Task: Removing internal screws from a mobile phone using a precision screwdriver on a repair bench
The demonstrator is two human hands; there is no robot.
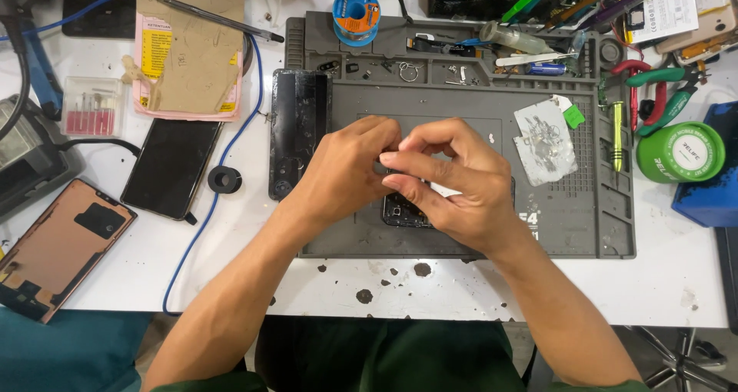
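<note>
My left hand [346, 169] and my right hand [450, 181] meet over the middle of a grey work mat [600, 223]. Their fingertips pinch a small dark part [382, 165] between them; it is mostly hidden. Under my right hand lies a dark opened phone body [400, 211], largely covered. A black phone screen panel [296, 131] lies on the mat just left of my left hand.
A black phone [171, 165], a copper back cover [58, 246], a small tape roll [224, 179] and a blue cable [223, 161] lie left. A metal shield plate [544, 140], green screwdriver [616, 134], pliers [653, 88] and round green tin [680, 152] sit right. Solder spool [356, 15] at top.
</note>
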